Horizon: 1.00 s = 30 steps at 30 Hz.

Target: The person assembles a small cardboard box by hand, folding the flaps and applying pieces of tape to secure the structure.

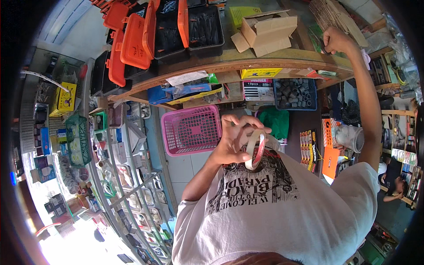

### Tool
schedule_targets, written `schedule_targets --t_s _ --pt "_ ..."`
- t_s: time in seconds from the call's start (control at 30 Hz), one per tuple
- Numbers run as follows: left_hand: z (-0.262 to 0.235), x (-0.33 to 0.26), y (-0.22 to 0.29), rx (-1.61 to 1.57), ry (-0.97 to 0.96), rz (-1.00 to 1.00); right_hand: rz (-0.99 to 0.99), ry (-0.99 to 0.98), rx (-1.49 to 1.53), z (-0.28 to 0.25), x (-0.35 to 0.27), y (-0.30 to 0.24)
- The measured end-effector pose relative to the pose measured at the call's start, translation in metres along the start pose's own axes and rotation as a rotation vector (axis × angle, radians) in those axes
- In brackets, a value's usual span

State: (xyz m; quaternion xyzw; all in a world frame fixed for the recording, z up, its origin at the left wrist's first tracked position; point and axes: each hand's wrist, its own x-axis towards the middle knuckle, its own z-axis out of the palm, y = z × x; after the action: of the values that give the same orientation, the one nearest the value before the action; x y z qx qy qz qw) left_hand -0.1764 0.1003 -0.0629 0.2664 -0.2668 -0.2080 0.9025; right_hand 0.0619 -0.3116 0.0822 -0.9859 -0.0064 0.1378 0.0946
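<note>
In front of my chest, my left hand [234,139] grips a roll of pale tape [250,154], thumb at its lower edge and fingers bent around the upper side. A red and white core lining shows inside the ring. Stretched far out to the upper right, my right hand [339,41] is over the right end of the wooden counter [212,64]. Its fingers are pinched together, and a small dark thing shows at their tips, too small to name. Beside that hand lies a stack of flattened cardboard [338,20].
An open cardboard box [269,33] stands on the counter, right of black cases with orange lids [137,42]. Below are a pink plastic basket [192,130] and a blue crate of grey pipe fittings [296,93]. Metal-framed shelving [119,170] runs along the left. Another person [393,181] is at the far right.
</note>
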Motion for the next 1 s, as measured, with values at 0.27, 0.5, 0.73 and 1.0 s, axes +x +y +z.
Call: schedule_targets --t_s 0.27,0.5,0.73,1.0 --pt "0.026 0.041 0.042 -0.096 -0.013 0.073 -0.206 0.179 0.183 -0.020 -0.084 -0.095" --pt "0.039 0.066 0.041 0.136 -0.048 -0.061 -0.709 0.220 0.788 0.046 -0.179 -0.178" --pt "0.045 0.080 0.028 0.052 -0.105 -0.119 -0.727 0.313 0.793 0.069 -0.174 -0.156" --pt "0.060 0.136 0.013 0.529 -0.065 -0.249 -0.398 0.644 0.781 0.065 -0.183 -0.095"
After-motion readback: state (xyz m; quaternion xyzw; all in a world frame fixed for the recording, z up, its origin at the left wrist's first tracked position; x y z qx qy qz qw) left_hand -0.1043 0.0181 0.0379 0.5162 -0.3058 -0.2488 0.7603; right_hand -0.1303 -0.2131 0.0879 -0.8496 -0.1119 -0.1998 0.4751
